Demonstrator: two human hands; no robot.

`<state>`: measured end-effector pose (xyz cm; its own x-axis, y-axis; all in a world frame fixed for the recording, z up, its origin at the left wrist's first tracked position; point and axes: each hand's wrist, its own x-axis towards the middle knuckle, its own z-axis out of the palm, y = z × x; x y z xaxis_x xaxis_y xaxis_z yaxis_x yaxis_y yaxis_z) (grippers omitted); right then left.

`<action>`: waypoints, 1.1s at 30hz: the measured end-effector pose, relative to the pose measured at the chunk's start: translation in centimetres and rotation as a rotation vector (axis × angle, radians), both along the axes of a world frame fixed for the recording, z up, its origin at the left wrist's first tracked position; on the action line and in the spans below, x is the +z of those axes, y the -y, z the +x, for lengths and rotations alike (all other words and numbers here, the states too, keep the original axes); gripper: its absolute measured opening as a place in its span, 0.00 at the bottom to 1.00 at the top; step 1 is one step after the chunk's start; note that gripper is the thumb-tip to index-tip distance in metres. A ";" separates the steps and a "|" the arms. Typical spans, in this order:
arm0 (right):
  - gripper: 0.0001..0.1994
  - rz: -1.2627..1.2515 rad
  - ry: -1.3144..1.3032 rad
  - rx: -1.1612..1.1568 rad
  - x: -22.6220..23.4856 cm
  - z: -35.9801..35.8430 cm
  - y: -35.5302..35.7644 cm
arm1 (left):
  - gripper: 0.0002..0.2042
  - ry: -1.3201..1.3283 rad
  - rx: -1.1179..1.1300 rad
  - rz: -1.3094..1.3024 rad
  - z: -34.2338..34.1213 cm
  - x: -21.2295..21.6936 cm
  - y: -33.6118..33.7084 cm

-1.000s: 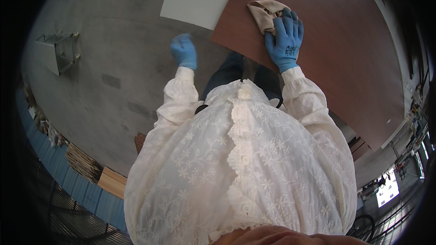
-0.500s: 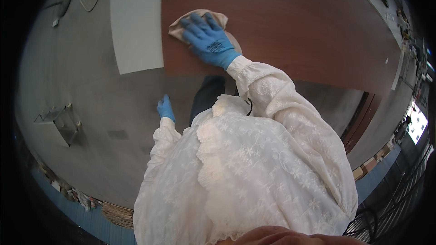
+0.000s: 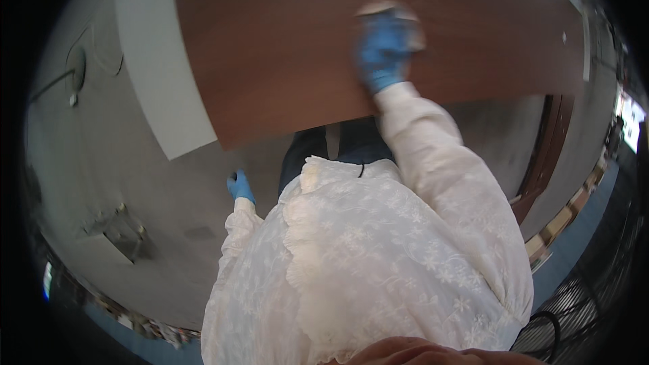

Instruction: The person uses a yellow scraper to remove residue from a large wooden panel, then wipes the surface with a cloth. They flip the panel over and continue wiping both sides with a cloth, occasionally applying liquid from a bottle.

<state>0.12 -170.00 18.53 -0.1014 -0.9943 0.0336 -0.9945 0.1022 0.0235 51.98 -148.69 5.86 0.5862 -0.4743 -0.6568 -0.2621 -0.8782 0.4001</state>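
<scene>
On the reddish-brown wooden tabletop point(image 3: 284, 40), my right hand point(image 3: 383, 51) in a blue glove grips a crumpled pale beige cloth point(image 3: 414, 32). Motion smears its fingers, and the cloth shows at the fingertips and along the hand's right side, against the wood. My left hand point(image 3: 241, 187), also gloved in blue, hangs low beside my body, left of my legs. Its fingers are loosely apart with nothing seen in them, and it touches no surface. White embroidered sleeves cover both forearms.
A pale white panel point(image 3: 154, 61) runs along the tabletop's left edge. A small metal frame on wheels point(image 3: 115, 236) stands on the grey floor point(image 3: 182, 196) at the left. Near the upper left is a round stand base point(image 3: 76, 67) with a cable. Brown table legs point(image 3: 544, 149) rise at the right.
My right hand has swept right across the tabletop with the cloth, away from the white panel. The view has shifted, showing more of the near table edge. My left hand remains low at my side.
</scene>
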 end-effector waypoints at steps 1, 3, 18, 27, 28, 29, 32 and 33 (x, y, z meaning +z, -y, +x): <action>0.11 -0.029 0.096 0.204 0.6 5.5 -0.2 | 0.27 0.010 -0.029 0.025 0.0 0.4 0.5; 0.19 -0.203 -0.235 0.456 2.2 15.1 -2.0 | 0.28 0.001 0.017 0.138 -0.7 0.9 2.7; 0.25 -0.463 0.144 -0.306 -1.7 -27.1 -14.5 | 0.14 -0.199 -0.146 0.099 -8.1 -0.8 7.5; 0.18 0.083 0.042 -0.068 0.7 -8.8 -8.2 | 0.15 -0.139 -0.372 0.091 -8.7 -0.9 7.0; 0.21 0.141 -0.022 0.238 1.8 -4.0 -7.5 | 0.15 -0.148 -0.296 0.141 -9.6 -0.4 7.2; 0.25 -0.085 -0.039 0.358 2.6 0.1 -7.0 | 0.15 -0.154 -0.222 0.188 -10.7 0.4 7.5; 0.26 -0.187 0.570 0.520 1.6 3.6 -5.8 | 0.15 -0.165 -0.139 0.260 -13.8 2.5 8.4; 0.25 -0.188 0.566 0.477 0.9 1.9 -6.2 | 0.15 -0.171 -0.151 0.271 -14.5 2.9 8.6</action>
